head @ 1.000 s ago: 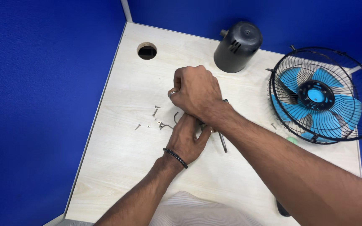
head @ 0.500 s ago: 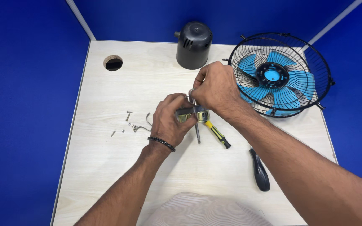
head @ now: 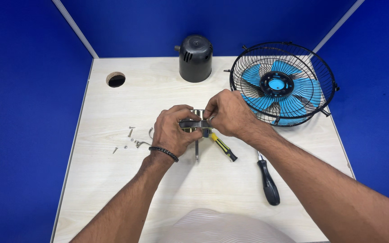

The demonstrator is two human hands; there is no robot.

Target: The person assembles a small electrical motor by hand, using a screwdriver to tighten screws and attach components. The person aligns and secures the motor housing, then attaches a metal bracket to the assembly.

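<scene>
My left hand (head: 173, 130) grips a small metal fan motor part (head: 196, 122) at the middle of the pale wooden table (head: 113, 189); a thin shaft (head: 196, 150) points down from it. My right hand (head: 228, 116) pinches the same part from the right side, fingertips at its top edge. Under my right hand lies a yellow-and-black screwdriver (head: 223, 147). Most of the metal part is hidden by both hands.
A black screwdriver (head: 267, 179) lies to the right. Several loose screws (head: 129, 137) and a small metal clip lie left of my left hand. A black motor cover (head: 195, 58) stands at the back. A black wire fan cage with blue blades (head: 282, 83) lies back right. A round cable hole (head: 116, 79) is back left.
The view has shifted, so the table items sit more centred. Both hands stay on the metal part; my right hand has dropped from over the left hand to its right side.
</scene>
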